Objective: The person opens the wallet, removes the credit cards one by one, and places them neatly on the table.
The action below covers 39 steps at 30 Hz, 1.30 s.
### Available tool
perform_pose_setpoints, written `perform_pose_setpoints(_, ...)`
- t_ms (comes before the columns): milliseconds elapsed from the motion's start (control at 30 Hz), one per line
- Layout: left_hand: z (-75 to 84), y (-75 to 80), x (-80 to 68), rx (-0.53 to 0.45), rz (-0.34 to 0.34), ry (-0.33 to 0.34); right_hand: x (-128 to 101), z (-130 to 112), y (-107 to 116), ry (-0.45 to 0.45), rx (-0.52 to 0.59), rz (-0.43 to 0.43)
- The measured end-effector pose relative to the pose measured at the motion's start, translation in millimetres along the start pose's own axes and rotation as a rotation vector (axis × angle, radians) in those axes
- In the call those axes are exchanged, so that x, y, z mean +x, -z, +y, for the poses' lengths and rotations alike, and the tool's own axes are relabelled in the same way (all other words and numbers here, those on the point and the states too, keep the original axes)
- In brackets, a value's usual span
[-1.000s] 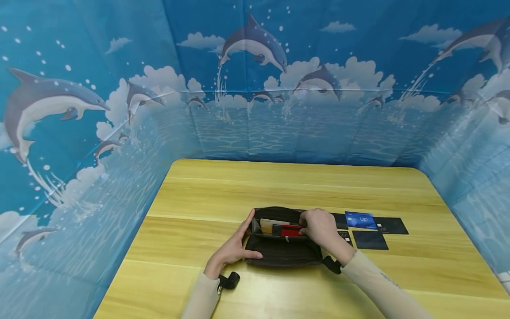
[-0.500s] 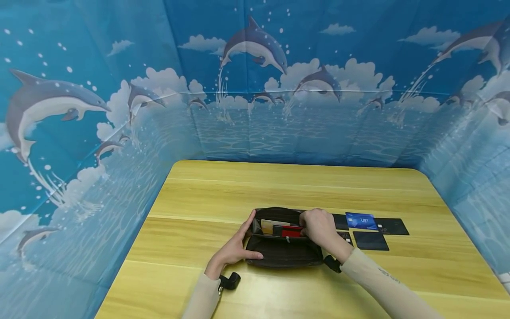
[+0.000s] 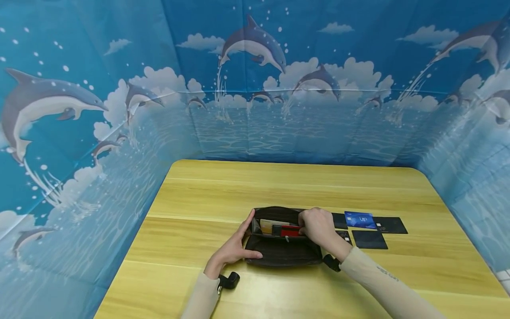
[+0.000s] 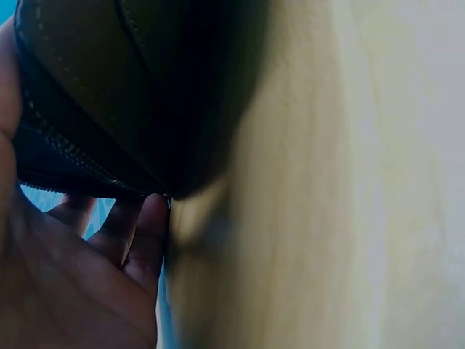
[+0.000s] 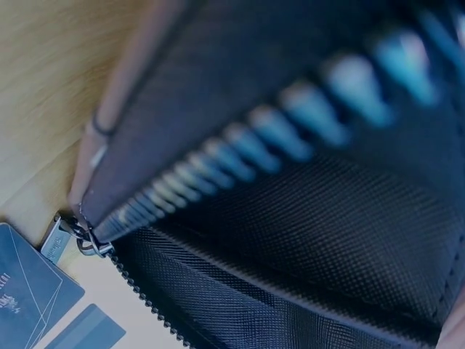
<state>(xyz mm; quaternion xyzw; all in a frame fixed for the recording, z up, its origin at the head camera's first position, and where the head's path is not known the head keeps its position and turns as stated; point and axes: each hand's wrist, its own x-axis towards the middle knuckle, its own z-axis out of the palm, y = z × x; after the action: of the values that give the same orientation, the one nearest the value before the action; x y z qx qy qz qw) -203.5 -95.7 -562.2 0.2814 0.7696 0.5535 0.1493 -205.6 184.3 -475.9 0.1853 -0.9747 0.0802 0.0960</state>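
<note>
Head view is showing an open dark wallet (image 3: 282, 250) lying on the wooden table (image 3: 223, 190) toward its near edge, between both hands. The left hand (image 3: 233, 250) is gripping the wallet's left end, thumb on the front and fingers behind. The right hand (image 3: 318, 226) is curling over the right end, pinching a red card (image 3: 290, 230) in the slots. Several dark cards (image 3: 369, 239) and a blue card (image 3: 360, 219) are lying just beside the right hand, toward the right edge.

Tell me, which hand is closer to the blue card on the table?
Right. The right hand is at the wallet's right end, just left of the blue card. The left hand holds the wallet's far left end.
</note>
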Motion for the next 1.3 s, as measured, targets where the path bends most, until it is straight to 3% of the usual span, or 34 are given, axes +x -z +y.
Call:
perform_pose_setpoints(267,35.3,6.3,-6.0,-0.009,-0.043,0.021,0,0,1,0.011,-0.003,0.016)
perform_pose_setpoints(367,39.9,7.2,-6.9,-0.006,-0.049,0.027,-1,0,1,0.022,-0.009,0.029)
perform_pose_setpoints(1033,40.3,7.9,-6.5,-0.014,-0.046,0.035,-3,2,4,-0.026,0.152,0.041)
perform_pose_setpoints(1300,41.0,8.0,-7.5,-0.014,-0.038,0.042,-4,3,8,-0.069,0.243,0.0)
